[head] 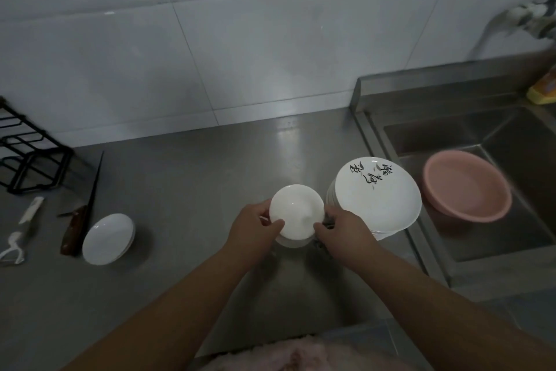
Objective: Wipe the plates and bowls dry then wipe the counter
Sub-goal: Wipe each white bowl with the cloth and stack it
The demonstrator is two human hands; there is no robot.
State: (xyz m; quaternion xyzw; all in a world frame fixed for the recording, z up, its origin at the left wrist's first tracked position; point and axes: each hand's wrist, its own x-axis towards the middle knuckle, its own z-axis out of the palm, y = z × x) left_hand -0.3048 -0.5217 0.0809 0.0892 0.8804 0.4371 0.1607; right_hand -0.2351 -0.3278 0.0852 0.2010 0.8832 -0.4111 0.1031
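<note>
A white bowl (296,212) is held over the steel counter (186,178), gripped at its rim by the left hand (255,227) and the right hand (343,234), a dark cloth (326,224) seemingly bunched under the right fingers. Stacked plates (377,194) stand just beyond the right hand; small dishes (108,239) lie well left of the left hand.

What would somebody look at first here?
Probably the small white bowl in the middle, held by both hands, left hand and right hand. Beside it to the right stands a stack of white plates with black writing, and a round pink plastic basin sits in the steel sink.
</note>
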